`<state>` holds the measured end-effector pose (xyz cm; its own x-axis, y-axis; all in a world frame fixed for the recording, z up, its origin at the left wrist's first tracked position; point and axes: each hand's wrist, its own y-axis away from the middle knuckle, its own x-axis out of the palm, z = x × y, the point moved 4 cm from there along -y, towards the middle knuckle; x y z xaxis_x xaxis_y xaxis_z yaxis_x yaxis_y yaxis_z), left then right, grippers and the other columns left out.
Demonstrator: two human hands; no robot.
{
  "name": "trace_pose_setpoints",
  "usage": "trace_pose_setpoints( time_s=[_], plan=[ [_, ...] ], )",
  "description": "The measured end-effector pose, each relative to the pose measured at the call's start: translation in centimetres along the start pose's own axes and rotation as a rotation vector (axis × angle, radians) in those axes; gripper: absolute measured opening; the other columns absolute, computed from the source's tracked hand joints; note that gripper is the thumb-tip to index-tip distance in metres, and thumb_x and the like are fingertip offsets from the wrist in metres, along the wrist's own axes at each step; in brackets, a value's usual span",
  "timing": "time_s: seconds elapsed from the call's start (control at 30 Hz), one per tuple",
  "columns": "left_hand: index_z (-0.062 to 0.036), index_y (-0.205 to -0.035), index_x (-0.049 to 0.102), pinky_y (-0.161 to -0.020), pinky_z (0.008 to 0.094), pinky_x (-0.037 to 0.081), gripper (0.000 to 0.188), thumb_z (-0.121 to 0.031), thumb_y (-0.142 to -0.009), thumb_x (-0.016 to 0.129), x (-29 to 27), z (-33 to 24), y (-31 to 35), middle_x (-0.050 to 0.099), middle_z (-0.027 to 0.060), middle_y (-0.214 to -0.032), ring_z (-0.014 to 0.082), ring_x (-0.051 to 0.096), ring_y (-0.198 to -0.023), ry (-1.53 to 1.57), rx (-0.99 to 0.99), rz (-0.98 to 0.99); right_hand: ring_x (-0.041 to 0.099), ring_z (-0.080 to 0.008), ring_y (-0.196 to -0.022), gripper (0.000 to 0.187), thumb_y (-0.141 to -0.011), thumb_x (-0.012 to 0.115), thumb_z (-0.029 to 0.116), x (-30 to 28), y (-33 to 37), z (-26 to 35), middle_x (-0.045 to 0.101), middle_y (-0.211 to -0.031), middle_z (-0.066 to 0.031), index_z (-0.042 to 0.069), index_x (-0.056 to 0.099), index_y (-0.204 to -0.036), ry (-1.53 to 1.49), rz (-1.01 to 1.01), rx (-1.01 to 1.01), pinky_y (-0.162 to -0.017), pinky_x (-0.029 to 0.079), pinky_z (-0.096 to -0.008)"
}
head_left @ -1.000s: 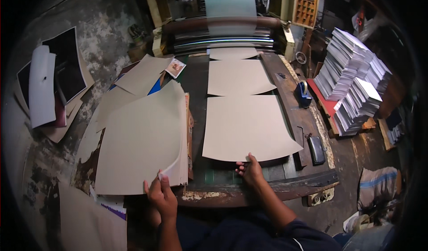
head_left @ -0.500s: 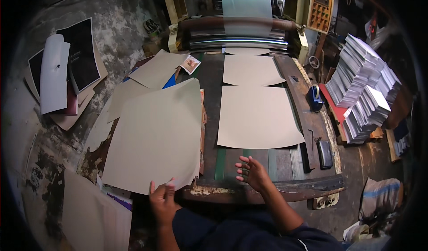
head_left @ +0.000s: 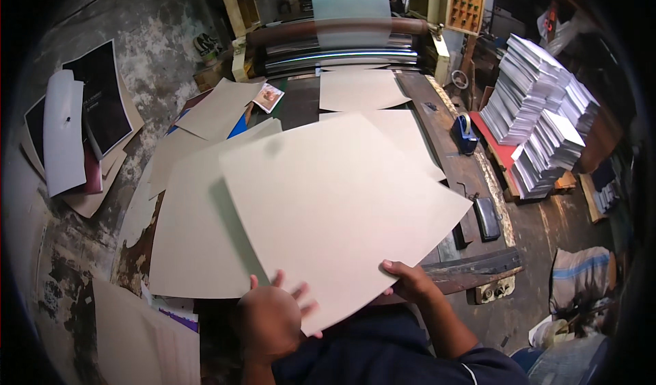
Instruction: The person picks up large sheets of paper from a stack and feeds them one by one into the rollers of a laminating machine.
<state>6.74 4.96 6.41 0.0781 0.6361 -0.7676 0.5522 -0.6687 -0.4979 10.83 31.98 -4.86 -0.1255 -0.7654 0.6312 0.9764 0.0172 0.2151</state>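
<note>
A large beige paper sheet [head_left: 342, 207] is raised and slanted over the middle of the bench. My right hand [head_left: 413, 284] pinches its near right edge, thumb on top and fingers underneath. My left hand [head_left: 273, 320] is at the sheet's near left corner with fingers spread, partly blurred; whether it touches the sheet is unclear. Left of the raised sheet lies a stack of similar sheets [head_left: 184, 228], partly covered by it. Beyond, another beige sheet [head_left: 362, 89] lies on the feed table toward the machine's rollers [head_left: 342, 58], overlapping one that the raised sheet mostly hides.
A blue tape dispenser [head_left: 465, 135] and a black case [head_left: 486, 219] sit along the table's right side. Stacks of white paper [head_left: 533, 91] stand on a red-topped pallet at right. Dark prints [head_left: 113, 101] lie on the floor at left. A control panel [head_left: 467, 2] is at the upper right.
One sheet has come up off the left stack and swung right, over the feed table. My right hand has taken its near edge; my left hand's fingers have spread. The whole view has shifted slightly.
</note>
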Motion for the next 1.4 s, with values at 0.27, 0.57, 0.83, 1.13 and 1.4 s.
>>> trace_pose_setpoints(
  time_s=[0.27,0.57,0.83,1.13,1.4],
  plan=[
    [-0.008,-0.118,0.066,-0.102,0.0445,0.04,0.037,-0.031,-0.089,0.067,0.7,5.3,1.1,0.066,0.0112,-0.122,0.0316,0.058,-0.12,-0.223,-0.31,-0.119,0.061,-0.0209,-0.07,0.037,-0.097,0.056,0.034,-5.7,3.9,-9.3,0.06,-0.082,-0.0134,-0.001,0.054,-0.108,-0.072,-0.254,0.214,-0.067,0.055,-0.0401],
    [-0.0039,-0.112,0.07,-0.099,0.0387,0.042,0.038,-0.034,-0.088,0.068,-0.9,5.3,0.7,0.069,0.0112,-0.117,0.0291,0.061,-0.118,0.0,-0.426,-0.119,0.062,-0.0245,-0.073,0.052,-0.097,0.055,0.043,-6.0,5.5,-12.7,0.062,-0.097,-0.0235,-0.003,0.046,-0.121,-0.073,-0.366,0.261,-0.069,0.055,-0.0419],
    [-0.003,-0.111,0.069,-0.1,0.0403,0.043,0.039,-0.037,-0.098,0.055,-0.7,6.9,1.9,0.068,0.0193,-0.114,0.0343,0.062,-0.113,0.214,-0.657,-0.22,0.06,-0.024,-0.08,0.059,-0.096,0.049,0.055,-7.6,-1.0,-10.1,0.063,-0.099,-0.0212,0.001,0.046,-0.121,-0.178,-0.355,0.188,-0.078,0.053,-0.0426],
    [-0.0133,-0.086,0.072,-0.111,0.0515,0.025,0.032,-0.043,-0.093,0.06,-0.9,2.5,0.2,0.074,-0.0001,-0.093,0.0238,0.067,-0.107,0.094,-0.336,-0.29,0.059,-0.0248,-0.099,0.067,-0.094,0.044,0.06,-5.4,-0.5,-8.3,0.058,-0.122,-0.0157,0.012,0.036,-0.14,-0.279,-0.587,0.132,-0.083,0.053,-0.0481],
    [-0.0159,-0.103,0.073,-0.115,0.0605,0.01,0.055,-0.065,-0.084,0.056,0.6,0.4,-0.7,0.07,0.0071,-0.113,0.033,0.051,-0.13,0.068,0.009,0.047,0.062,-0.0223,-0.089,0.055,-0.091,0.059,0.043,-2.7,2.7,-1.8,0.061,-0.106,-0.0143,0.0,0.049,-0.125,-0.112,-0.339,-0.018,-0.075,0.056,-0.0406]
  ],
)
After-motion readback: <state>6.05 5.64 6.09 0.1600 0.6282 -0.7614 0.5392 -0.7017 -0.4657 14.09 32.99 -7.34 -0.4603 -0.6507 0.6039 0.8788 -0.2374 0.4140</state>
